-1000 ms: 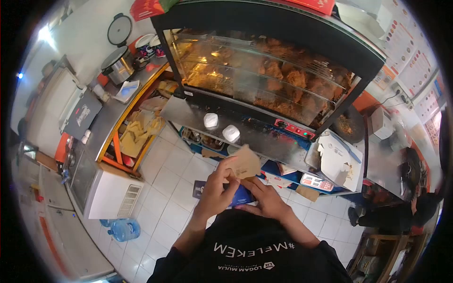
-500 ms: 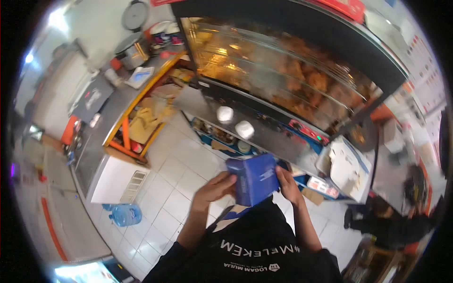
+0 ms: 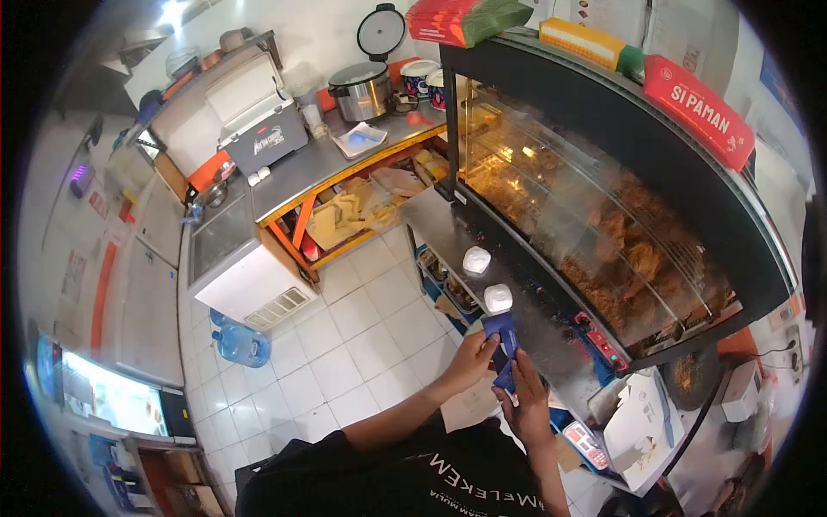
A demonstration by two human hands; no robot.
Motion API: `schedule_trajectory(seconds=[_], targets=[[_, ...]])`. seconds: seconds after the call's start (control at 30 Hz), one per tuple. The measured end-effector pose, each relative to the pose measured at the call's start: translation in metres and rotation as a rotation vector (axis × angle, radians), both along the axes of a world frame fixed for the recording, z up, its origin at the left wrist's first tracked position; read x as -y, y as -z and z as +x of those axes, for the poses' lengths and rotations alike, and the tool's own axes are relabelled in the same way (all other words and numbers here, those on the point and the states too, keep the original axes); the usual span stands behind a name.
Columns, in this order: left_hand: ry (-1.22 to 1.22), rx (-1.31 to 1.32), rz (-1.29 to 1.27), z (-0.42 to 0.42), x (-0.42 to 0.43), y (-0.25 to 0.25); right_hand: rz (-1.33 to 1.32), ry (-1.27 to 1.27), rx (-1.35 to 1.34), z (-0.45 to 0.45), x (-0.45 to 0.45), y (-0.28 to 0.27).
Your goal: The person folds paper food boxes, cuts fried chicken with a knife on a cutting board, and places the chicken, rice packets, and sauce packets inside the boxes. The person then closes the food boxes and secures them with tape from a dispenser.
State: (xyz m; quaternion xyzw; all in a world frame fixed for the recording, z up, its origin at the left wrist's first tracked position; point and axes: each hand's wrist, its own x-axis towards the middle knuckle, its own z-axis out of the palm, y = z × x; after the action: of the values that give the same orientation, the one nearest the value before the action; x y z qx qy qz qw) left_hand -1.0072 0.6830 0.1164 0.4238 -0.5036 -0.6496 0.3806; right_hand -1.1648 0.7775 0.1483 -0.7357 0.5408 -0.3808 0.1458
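Both my hands hold a blue cardboard box [image 3: 502,345] over the front edge of the metal counter. It is turned so that a narrow side shows. My left hand [image 3: 470,362] pinches its left side, and my right hand [image 3: 524,398] has its fingers closed along the right. Just beyond the box, a white wrapped bundle [image 3: 497,298] sits on the metal counter [image 3: 431,222]. Another white bundle [image 3: 476,261] lies a little farther off. Below my left hand a pale sheet [image 3: 475,405] shows; whether it belongs to the box I cannot tell.
A heated glass display case [image 3: 594,207] with fried food stands behind the counter. At right is a white open carton [image 3: 637,422]. A side counter [image 3: 284,185] bears a rice cooker [image 3: 362,90] and a grey cooler box [image 3: 269,138]. Blue water bottles [image 3: 241,343] stand on the tiled floor.
The box has turned from its broad face to a narrow side and come closer to the white bundles. My view has swung, showing more of the room at left.
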Motion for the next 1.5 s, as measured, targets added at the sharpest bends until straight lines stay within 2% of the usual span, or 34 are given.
schedule_trajectory(seconds=[0.1,0.17,0.23,0.27,0.37,0.4,0.5,0.53,0.57,0.6,0.63,0.67,0.73,0.83,0.9,0.93,1.03,1.1,1.13,1.17,1.23,1.3,1.33,1.37,1.4,1.43,1.47,1.5], targets=[[-0.025,0.218,-0.225,-0.02,0.007,0.003,0.034,-0.064,-0.021,-0.025,0.01,-0.007],[-0.07,0.271,-0.359,-0.043,0.002,0.0,0.043,-0.015,0.06,-0.042,0.015,0.018],[-0.117,0.234,-0.543,-0.078,-0.012,0.004,0.047,0.063,0.203,-0.06,0.023,0.054],[-0.108,0.229,-0.609,-0.091,-0.012,0.001,-0.076,0.159,0.281,-0.063,0.028,0.07],[-0.019,0.235,-0.723,-0.12,-0.012,-0.009,-0.029,0.376,0.443,-0.079,0.022,0.081],[0.236,0.393,-0.639,-0.114,-0.004,0.019,0.095,0.316,0.629,-0.093,0.019,0.098],[0.692,0.625,-0.927,-0.11,0.012,-0.006,0.378,0.055,1.156,-0.126,-0.003,0.087],[0.838,0.508,-1.031,-0.102,0.018,0.005,0.269,0.032,1.187,-0.134,-0.009,0.092],[0.958,0.534,-1.076,-0.094,0.025,0.045,0.356,0.153,1.295,-0.143,-0.019,0.115],[1.143,0.707,-1.123,-0.095,0.033,0.042,0.431,0.282,1.414,-0.153,-0.028,0.139],[1.324,0.883,-1.175,-0.099,0.045,0.038,0.497,0.466,1.569,-0.151,-0.03,0.129],[1.142,0.79,-1.341,-0.101,0.051,0.046,0.537,0.718,1.557,-0.146,-0.032,0.14],[0.746,0.595,-1.618,-0.096,0.072,0.074,0.557,0.772,1.701,-0.14,-0.036,0.158],[0.421,0.599,-1.218,-0.078,0.127,0.111,0.462,0.791,1.82,-0.126,-0.025,0.166],[0.233,0.864,-0.937,-0.067,0.155,0.108,0.359,0.756,1.865,-0.115,-0.013,0.201],[0.27,1.034,-1.052,-0.06,0.171,0.125,0.298,0.726,1.913,-0.107,-0.005,0.22],[0.465,1.043,-0.995,-0.052,0.218,0.204,0.226,0.744,1.879,-0.082,0.03,0.243],[0.546,0.986,-0.648,-0.054,0.237,0.199,0.202,0.813,1.772,-0.06,0.061,0.225],[0.582,0.96,-0.469,-0.055,0.243,0.189,0.267,0.808,1.802,-0.054,0.069,0.225],[0.506,0.848,-0.425,-0.054,0.241,0.161,0.329,0.8,1.831,-0.051,0.077,0.227],[0.357,0.745,-0.604,-0.057,0.227,0.123,0.345,0.774,1.834,-0.04,0.099,0.232],[0.4,0.644,-0.762,-0.068,0.214,0.095,0.3,0.746,1.889,-0.024,0.109,0.253],[0.492,0.7,-0.73,-0.077,0.211,0.092,0.278,0.703,1.871,-0.017,0.114,0.271],[0.573,0.786,-0.699,-0.09,0.215,0.112,0.242,0.775,1.842,-0.009,0.119,0.263],[0.599,0.756,-0.795,-0.1,0.216,0.112,0.351,0.736,1.644,-0.014,0.12,0.263],[0.64,0.791,-0.809,-0.11,0.222,0.133,0.285,0.699,1.693,-0.014,0.118,0.268],[0.61,0.946,-0.923,-0.118,0.227,0.167,0.423,0.713,1.473,-0.024,0.111,0.247],[0.595,1.034,-1.035,-0.119,0.232,0.19,0.543,0.869,1.531,-0.036,0.107,0.211]])
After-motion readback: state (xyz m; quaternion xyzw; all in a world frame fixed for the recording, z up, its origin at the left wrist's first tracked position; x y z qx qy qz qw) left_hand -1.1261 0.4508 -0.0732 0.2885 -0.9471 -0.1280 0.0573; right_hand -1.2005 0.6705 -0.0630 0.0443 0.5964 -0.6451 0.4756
